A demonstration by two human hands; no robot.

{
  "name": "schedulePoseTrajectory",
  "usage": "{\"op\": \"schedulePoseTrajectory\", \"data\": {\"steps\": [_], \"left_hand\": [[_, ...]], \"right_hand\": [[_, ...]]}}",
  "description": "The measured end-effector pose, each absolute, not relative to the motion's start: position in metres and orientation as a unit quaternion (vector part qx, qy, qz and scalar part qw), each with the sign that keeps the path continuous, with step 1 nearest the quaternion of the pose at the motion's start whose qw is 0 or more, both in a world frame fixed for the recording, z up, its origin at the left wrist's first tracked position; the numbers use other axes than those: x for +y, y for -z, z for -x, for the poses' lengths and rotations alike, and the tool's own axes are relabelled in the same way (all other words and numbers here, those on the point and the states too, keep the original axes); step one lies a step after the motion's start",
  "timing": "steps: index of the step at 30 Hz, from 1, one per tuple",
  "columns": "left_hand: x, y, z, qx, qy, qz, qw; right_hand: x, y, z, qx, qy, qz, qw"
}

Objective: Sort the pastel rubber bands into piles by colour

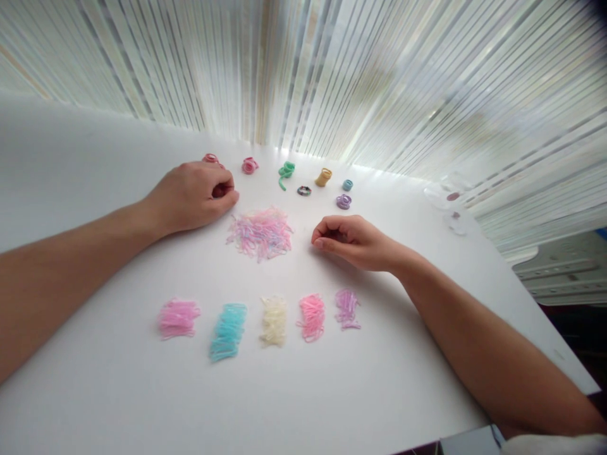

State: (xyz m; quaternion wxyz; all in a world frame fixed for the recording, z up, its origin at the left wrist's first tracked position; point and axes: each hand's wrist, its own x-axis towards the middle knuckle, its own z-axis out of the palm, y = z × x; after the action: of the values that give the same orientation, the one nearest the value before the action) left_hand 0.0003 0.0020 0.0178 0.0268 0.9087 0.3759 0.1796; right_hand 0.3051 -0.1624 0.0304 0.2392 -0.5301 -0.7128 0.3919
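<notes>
A loose heap of mixed pink, lilac and pale blue small elastic bands (pixel 262 234) lies on the white table between my hands. My left hand (pixel 196 194) rests just beyond its left side, fingers curled in and thumb near the forefinger, with nothing visible inside. Partly behind it sits a red coil (pixel 211 158). To the right of the heap my right hand (pixel 353 241) is curled with thumb and fingertips together; nothing shows in it. Closer to me are sorted piles of bands: magenta-pink (pixel 179 318), turquoise (pixel 228 332), cream (pixel 274 321), pink (pixel 312 317) and purple (pixel 348 309).
Along the back stand a pink coil (pixel 249 165), a green coil (pixel 286 170), a dark multicoloured ring (pixel 304 191), a yellow roll (pixel 324 177), a small blue roll (pixel 348 185) and a purple coil (pixel 344 201). Clear plastic pieces (pixel 455 222) lie right, near the striped blind (pixel 332 76).
</notes>
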Motion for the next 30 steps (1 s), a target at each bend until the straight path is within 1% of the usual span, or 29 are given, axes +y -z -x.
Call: {"op": "schedulePoseTrajectory", "data": {"steps": [3,7,10,16,21,30], "left_hand": [[0.003,-0.017,0.000,0.372,-0.180,-0.910,0.027],[0.003,-0.017,0.000,0.374,-0.177,-0.910,0.026],[0.004,-0.016,0.000,0.372,-0.178,-0.910,0.024],[0.004,-0.017,-0.001,0.374,-0.177,-0.910,0.016],[0.005,-0.016,-0.001,0.372,-0.177,-0.911,0.009],[0.006,-0.014,-0.001,0.373,-0.181,-0.910,0.004]], "right_hand": [[-0.163,-0.048,-0.316,-0.722,-0.437,0.511,0.163],[-0.167,-0.070,-0.326,-0.730,-0.455,0.506,0.062],[-0.171,-0.079,-0.327,-0.739,-0.453,0.498,0.021],[-0.175,-0.086,-0.324,-0.752,-0.444,0.488,-0.011],[-0.176,-0.087,-0.326,-0.745,-0.460,0.483,-0.027],[-0.177,-0.088,-0.327,-0.745,-0.465,0.477,-0.038]]}}
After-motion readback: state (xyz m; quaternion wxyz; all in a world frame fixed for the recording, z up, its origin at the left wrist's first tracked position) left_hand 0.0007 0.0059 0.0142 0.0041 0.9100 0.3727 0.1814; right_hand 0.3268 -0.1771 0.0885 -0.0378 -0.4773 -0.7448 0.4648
